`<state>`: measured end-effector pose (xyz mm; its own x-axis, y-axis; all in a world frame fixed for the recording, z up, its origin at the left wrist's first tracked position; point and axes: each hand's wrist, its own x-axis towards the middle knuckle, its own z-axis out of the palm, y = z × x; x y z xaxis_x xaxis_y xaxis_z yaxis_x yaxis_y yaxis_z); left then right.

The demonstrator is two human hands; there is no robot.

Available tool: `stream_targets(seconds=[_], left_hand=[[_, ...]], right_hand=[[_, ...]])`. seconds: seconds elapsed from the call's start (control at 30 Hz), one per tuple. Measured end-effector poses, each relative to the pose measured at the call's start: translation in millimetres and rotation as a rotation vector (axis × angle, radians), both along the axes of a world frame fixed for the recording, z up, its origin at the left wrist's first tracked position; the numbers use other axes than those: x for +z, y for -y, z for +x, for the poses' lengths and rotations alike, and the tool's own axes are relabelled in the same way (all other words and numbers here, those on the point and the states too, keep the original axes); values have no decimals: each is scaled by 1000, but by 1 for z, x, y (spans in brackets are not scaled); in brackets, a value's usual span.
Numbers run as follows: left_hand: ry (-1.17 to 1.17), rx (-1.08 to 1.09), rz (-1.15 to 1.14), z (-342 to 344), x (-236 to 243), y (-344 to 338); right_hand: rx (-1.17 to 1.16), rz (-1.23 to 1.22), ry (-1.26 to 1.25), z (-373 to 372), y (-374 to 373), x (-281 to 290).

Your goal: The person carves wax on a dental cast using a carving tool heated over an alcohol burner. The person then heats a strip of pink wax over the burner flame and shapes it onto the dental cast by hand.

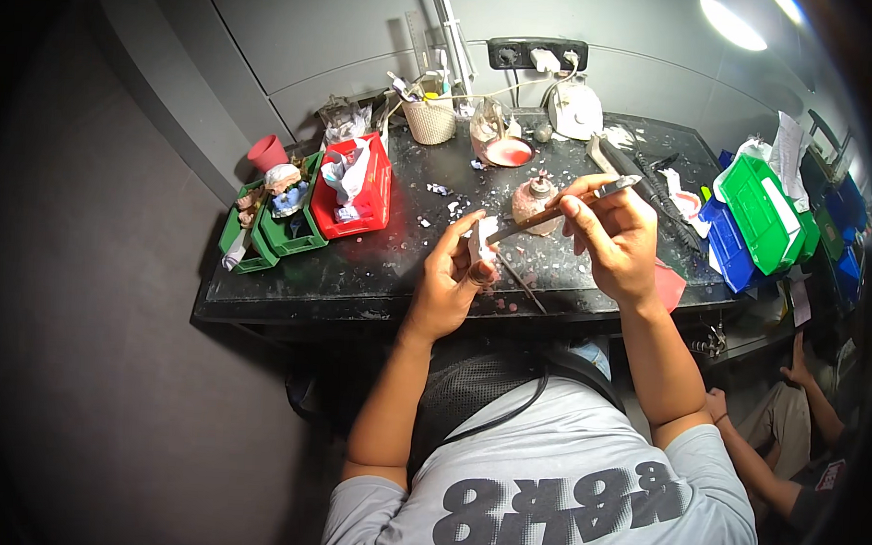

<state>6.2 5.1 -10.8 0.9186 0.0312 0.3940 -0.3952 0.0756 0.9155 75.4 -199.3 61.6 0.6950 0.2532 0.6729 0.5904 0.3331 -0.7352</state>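
The left hand (445, 284) pinches a small, irregular white piece with pinkish patches (481, 239) between thumb and fingers, held up over the front edge of the black, debris-strewn desk (306, 289). The right hand (615, 238) grips a slim tool with a brown handle and a grey metal blade (539, 219), its tip at the piece, apparently touching. For good control, the left fingertips should probably stay clear of the blade's path while bracing the piece firmly. Light, short strokes seem safer than hard pushing, since a slip could chip the work or catch the thumb. Steadying the wrists against the desk edge would likely help. The squat, rounded glass burner with pinkish smears (528, 210) stands just behind, so sleeves and knuckles deserve care there.
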Motion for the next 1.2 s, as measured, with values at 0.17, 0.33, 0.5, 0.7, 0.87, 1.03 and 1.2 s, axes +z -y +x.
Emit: stream_targets(seconds=[0.17, 0.33, 0.5, 0.7, 0.87, 1.03, 1.2], left_hand=[[8, 7, 18, -4, -1, -1], [11, -14, 29, -2, -7, -5], [22, -2, 12, 1, -5, -3], [14, 1, 2, 2, -3, -5], [19, -13, -19, 2, -12, -7], [-11, 7, 23, -2, -11, -6], [-20, 19, 22, -4, -1, -5]], right_hand=[[29, 8, -32, 4, 4, 3], [-235, 32, -107, 44, 10, 10], [-328, 8, -85, 75, 5, 3], [-304, -18, -128, 82, 1, 4], [-358, 41, -247, 76, 21, 1], [-372, 75, -325, 73, 34, -18], [-254, 114, -272, 49, 31, -6]])
